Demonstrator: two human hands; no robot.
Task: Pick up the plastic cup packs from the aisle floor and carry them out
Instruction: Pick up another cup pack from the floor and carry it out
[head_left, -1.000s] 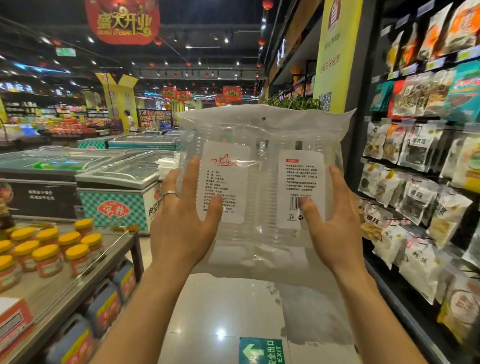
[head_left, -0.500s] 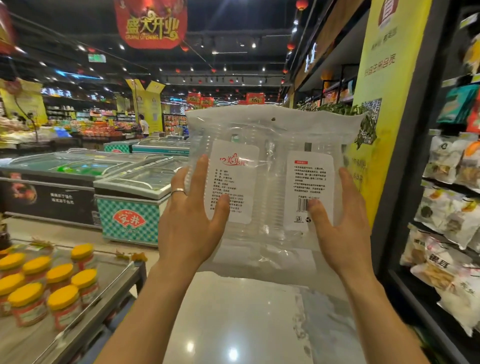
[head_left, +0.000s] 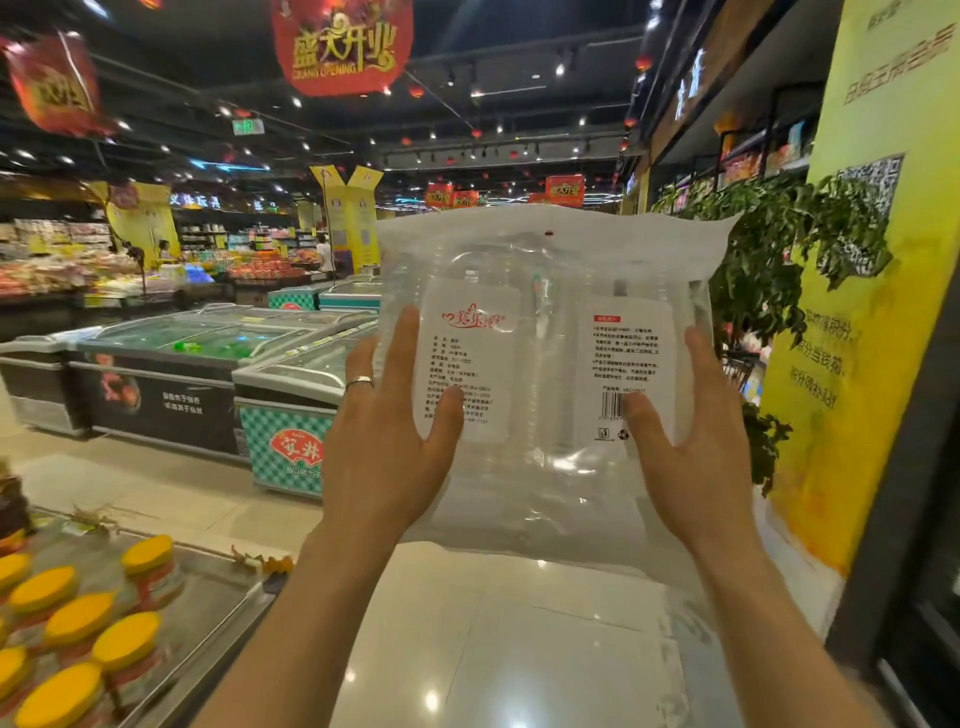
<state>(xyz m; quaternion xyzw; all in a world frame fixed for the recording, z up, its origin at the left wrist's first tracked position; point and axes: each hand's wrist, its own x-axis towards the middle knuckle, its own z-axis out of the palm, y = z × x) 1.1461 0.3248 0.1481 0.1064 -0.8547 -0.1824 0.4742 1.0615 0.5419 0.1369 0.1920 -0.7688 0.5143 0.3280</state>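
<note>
Head view, clear cup pack (head_left: 543, 483), two white labels (head_left: 470, 358)

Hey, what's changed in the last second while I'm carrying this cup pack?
You walked forward: the yellow pillar now fills the right side, and the jars slid toward the lower left corner. Nothing was taken or let go. The left hand and right hand hold the cup pack upright as before.
</note>
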